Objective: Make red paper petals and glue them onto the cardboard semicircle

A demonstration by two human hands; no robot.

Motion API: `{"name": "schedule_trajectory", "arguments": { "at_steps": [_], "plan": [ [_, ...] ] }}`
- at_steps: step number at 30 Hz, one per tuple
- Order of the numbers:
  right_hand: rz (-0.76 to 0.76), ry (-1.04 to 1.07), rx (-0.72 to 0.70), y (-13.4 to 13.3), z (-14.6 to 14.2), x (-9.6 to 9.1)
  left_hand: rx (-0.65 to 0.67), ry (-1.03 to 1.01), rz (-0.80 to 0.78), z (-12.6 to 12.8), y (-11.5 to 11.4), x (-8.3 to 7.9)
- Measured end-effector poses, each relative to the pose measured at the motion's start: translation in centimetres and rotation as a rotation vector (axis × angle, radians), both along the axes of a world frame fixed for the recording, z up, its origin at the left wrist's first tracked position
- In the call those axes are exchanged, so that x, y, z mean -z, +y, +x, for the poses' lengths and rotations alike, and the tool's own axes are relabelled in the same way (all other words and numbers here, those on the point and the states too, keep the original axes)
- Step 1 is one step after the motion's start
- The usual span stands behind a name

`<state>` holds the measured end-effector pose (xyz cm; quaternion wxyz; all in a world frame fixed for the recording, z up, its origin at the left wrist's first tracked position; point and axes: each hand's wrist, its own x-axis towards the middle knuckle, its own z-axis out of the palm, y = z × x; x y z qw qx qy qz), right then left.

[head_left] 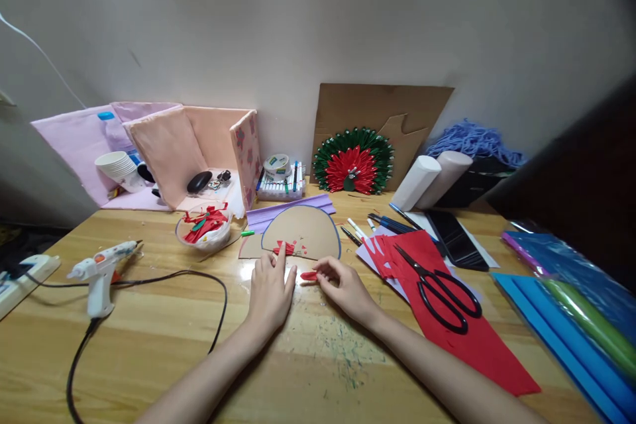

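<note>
My left hand point(271, 288) rests at the lower edge of a half-round cardboard piece point(303, 228) with a blue outline. Its index finger points forward onto small red paper scraps point(281, 248), and its thumb is spread to the side. Just right of it, my right hand point(342, 283) pinches a small red paper petal point(309, 275) between thumb and fingertips, a little above the tabletop. Beside the right forearm, black-handled scissors point(440, 288) lie on a sheet of red crepe paper point(477, 344).
At the left is a white glue gun point(102, 278) with its black cord looping across the table point(163, 351). A clear bowl point(186, 238) holds red scraps. Behind stands a green-and-red peacock craft point(352, 162) on cardboard. Markers point(355, 228), a phone point(454, 238) and paper rolls point(417, 182) lie right.
</note>
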<state>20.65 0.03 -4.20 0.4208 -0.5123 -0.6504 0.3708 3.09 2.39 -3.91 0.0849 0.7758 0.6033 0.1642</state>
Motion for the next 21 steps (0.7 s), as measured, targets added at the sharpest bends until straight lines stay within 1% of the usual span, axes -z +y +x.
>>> {"name": "schedule_trajectory", "arguments": {
  "at_steps": [4,7,8,10,12,13,15,21],
  "plan": [
    [0.018,-0.012,0.011,0.1,0.0,0.0,-0.003,-0.042,0.029,-0.1,0.2,0.3],
    [0.021,-0.015,0.012,0.3,-0.1,0.0,-0.011,-0.168,0.057,-0.1,0.0,-0.1],
    [0.02,-0.013,0.009,0.3,-0.1,0.0,0.014,-0.23,0.056,0.0,-0.2,-0.3],
    [0.02,-0.002,-0.007,0.3,-0.1,0.0,0.14,-0.356,0.005,0.3,-0.7,-1.0],
    [0.018,0.01,-0.031,0.2,-0.1,0.0,0.284,-0.451,-0.1,0.6,-1.2,-1.5],
    [0.014,0.016,-0.041,0.2,-0.1,-0.1,0.317,-0.486,-0.146,0.8,-1.4,-1.7],
    [0.005,0.025,-0.054,0.1,0.0,-0.1,0.313,-0.54,-0.207,1.0,-1.6,-1.7],
    [-0.023,0.072,-0.055,-0.1,0.0,-0.1,0.209,-0.674,-0.289,1.1,-1.1,-0.7]
  ]
}}
